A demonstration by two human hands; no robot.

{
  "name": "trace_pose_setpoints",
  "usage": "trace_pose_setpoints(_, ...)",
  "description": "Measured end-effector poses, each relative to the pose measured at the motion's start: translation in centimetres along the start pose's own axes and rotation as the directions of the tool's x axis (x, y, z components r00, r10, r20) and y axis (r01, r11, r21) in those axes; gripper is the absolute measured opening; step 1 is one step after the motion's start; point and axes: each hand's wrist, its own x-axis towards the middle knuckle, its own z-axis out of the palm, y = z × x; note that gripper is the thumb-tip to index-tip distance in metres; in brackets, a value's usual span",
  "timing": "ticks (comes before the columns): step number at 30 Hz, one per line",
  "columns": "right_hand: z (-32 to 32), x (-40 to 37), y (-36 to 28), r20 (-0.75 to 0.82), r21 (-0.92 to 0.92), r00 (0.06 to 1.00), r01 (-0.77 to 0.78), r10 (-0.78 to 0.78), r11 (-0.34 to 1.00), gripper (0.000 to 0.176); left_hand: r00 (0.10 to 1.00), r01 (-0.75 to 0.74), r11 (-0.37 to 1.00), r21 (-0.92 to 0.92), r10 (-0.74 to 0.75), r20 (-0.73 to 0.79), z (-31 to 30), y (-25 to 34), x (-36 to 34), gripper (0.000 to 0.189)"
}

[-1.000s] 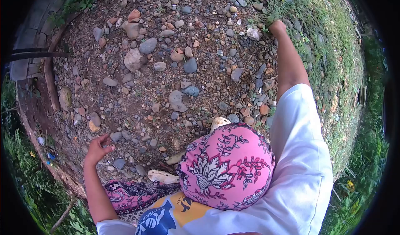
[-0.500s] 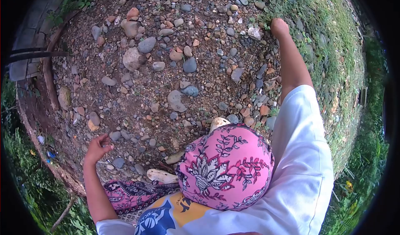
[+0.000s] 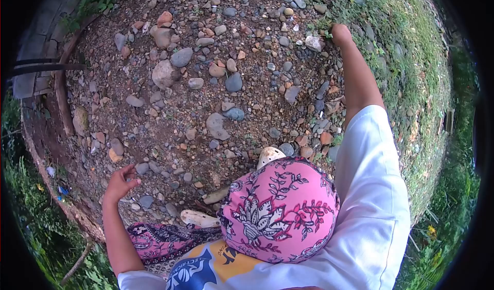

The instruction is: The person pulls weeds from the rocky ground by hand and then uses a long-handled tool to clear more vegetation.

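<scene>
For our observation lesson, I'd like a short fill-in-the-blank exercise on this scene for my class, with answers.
1. The hand nearest the green plants is the person's ____ one.
2. Behind its printed flowers, the round cloth is mainly ____.
3. The pale shoes are dotted with small ____.

Missing words: right; pink; holes.

1 head-worn camera looks forward and down, pink cloth (image 3: 283, 213) near, hands (image 3: 120, 185) and ground (image 3: 139, 122) farther off.
</scene>
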Motion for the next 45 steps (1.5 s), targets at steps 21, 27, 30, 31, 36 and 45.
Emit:
trace_pose_setpoints(21,-2.9,-1.2,-3.5,0.080,0.182,0.996,0.011,-0.026,0.983,0.043,0.999,0.017,0.999,-0.032,-0.018,-0.033,-0.3,0.0,-0.9,0.070)
trace_pose_setpoints(27,-2.6,-3.3,-5.1,-0.049,0.185,0.997,-0.044,0.054,0.982,0.037,0.999,0.018,1.000,0.011,-0.017,-0.034,-0.2,-0.4,-1.0,0.071)
trace_pose_setpoints(30,0.1,-1.2,-3.6,-0.051,0.240,0.992,-0.097,0.113,0.966,0.034,0.999,0.015,1.000,0.009,-0.015,-0.029,-0.3,-0.5,-0.8,0.071)
trace_pose_setpoints(31,0.4,-0.9,-3.3,-0.019,0.266,0.991,-0.121,0.131,0.956,0.033,0.999,0.011,1.000,-0.003,-0.012,-0.031,-0.4,-0.4,-0.8,0.071)
trace_pose_setpoints(36,0.4,-2.6,-3.1,-0.206,0.585,0.973,0.039,0.102,0.810,0.026,0.999,-0.001,1.000,-0.026,-0.001,-0.047,-0.4,0.1,-1.2,0.071)
trace_pose_setpoints(45,-1.2,-5.4,-3.9,-0.164,0.641,0.964,-0.056,0.208,0.766,0.026,0.997,-0.002,0.999,-0.054,-0.002,-0.080,-0.7,-1.6,-1.4,0.069)
